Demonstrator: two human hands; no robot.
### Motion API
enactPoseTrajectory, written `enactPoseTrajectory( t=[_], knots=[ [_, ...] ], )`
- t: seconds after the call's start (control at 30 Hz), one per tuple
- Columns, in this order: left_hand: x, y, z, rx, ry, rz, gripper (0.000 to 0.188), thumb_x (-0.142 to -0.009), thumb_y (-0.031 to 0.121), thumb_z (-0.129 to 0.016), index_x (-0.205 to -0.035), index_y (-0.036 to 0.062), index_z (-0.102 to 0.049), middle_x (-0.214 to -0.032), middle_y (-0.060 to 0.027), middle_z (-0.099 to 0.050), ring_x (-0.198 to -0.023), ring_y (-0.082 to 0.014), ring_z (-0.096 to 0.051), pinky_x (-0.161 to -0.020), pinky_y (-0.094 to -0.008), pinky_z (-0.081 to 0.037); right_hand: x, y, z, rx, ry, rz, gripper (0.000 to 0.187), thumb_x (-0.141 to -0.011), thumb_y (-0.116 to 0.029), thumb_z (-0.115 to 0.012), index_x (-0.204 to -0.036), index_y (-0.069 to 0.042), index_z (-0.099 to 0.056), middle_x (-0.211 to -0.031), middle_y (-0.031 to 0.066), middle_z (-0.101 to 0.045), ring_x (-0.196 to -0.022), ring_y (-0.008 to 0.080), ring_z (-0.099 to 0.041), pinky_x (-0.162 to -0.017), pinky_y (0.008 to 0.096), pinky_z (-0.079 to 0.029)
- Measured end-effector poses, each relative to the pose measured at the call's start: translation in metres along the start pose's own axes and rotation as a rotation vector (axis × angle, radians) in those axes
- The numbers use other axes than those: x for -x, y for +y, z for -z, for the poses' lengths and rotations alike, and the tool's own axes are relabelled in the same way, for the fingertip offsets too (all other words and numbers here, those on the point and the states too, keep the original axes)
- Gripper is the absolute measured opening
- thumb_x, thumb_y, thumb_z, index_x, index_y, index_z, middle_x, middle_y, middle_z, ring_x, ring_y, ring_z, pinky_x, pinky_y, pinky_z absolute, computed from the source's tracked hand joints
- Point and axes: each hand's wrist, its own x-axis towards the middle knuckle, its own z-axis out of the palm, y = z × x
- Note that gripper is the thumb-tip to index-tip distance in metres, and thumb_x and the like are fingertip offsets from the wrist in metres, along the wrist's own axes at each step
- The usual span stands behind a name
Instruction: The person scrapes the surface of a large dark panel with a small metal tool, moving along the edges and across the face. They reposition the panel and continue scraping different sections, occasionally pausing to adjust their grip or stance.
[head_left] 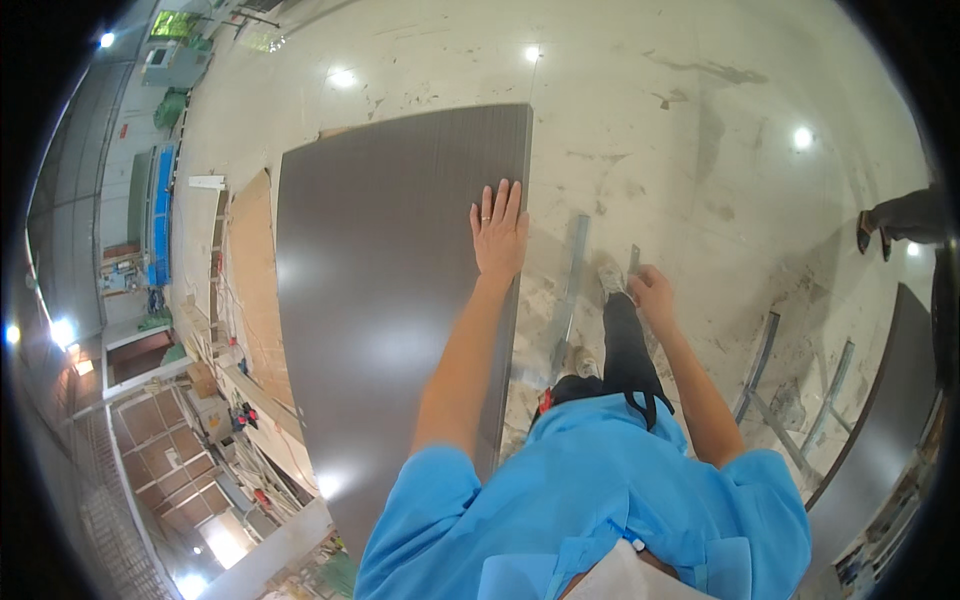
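"What's filling the view, then?"

"Pale floor [640, 180], scuffed and stained, running right out to the far side. And on the left, the big one: a dark grey panel [390, 270], broad face up, stretching from far to near, light glaring off its surface!"

"And in close?"

"A blue shirt [640, 480], right at the near edge, the wearer looking down between both arms. Over on the near right, a second dark panel [885, 420]; left of the big panel, a brown board [252, 270]. Far right, another person's dark trouser legs [910, 215] come into view."

"Anything narrower?"

"A metal rail [576, 270], just right of the big panel, pointing from near to far."

"Now the hands!"

"Left hand [500, 235]: palm down on the big panel by its right edge, fingers stretched out and a little apart. Right hand [652, 292]: away to the right, past the rail, fingers curled in, seemingly pinching the near end of a slim grey strip [634, 258]."

"And the smallest detail?"

"A ring [486, 218], on a left-hand finger!"
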Motion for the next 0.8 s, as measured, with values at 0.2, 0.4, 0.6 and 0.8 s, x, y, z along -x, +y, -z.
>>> enactPoseTrajectory(
  t=[0.2, 0.4, 0.6, 0.8],
  knots=[
    [-0.150, 0.001, -0.006, 0.001, 0.056, -0.059, 0.057, -0.115, 0.041, -0.040, -0.169, 0.0210, -0.043, -0.174, -0.0043, -0.042, -0.164, -0.0331, -0.030, -0.135, -0.0545, -0.020, -0.131, -0.065, -0.024, 0.031, -0.080, 0.028, 0.014, -0.105, -0.013, -0.069, -0.114, -0.002, -0.071, -0.081, -0.0021, -0.061, -0.064, 0.0064, -0.054, -0.057, 0.0267, -0.042],
    [-0.194, -0.055, 0.007, -0.027, 0.007, -0.020, 0.052, -0.115, 0.040, -0.044, -0.164, 0.0220, -0.050, -0.169, -0.0069, -0.048, -0.160, -0.0351, -0.036, -0.132, -0.0542, -0.024, -0.201, -0.110, -0.035, -0.044, -0.141, -0.025, 0.016, -0.107, -0.015, -0.066, -0.116, -0.002, -0.070, -0.079, 0.0003, -0.068, -0.062, 0.0072, -0.055, -0.056, 0.0268, -0.043],
    [-0.210, -0.123, 0.020, -0.035, 0.063, 0.244, 0.051, -0.115, 0.044, -0.045, -0.158, 0.0193, -0.054, -0.169, -0.0076, -0.048, -0.162, -0.0364, -0.033, -0.133, -0.0559, -0.021, -0.242, -0.137, -0.045, 0.055, -0.158, 0.082, 0.017, -0.107, -0.016, -0.066, -0.118, -0.003, -0.069, -0.081, 0.0033, -0.073, -0.065, 0.0084, -0.056, -0.060, 0.0279, -0.045],
    [-0.224, -0.142, 0.011, -0.063, 0.204, 0.447, 0.053, -0.116, 0.045, -0.042, -0.157, 0.0146, -0.054, -0.169, -0.0124, -0.046, -0.162, -0.0388, -0.031, -0.132, -0.0579, -0.020, -0.260, -0.168, -0.065, 0.104, -0.192, 0.287, 0.018, -0.106, -0.017, -0.069, -0.117, -0.005, -0.073, -0.081, 0.0021, -0.072, -0.069, 0.0078, -0.056, -0.064, 0.0279, -0.046]
  ],
)
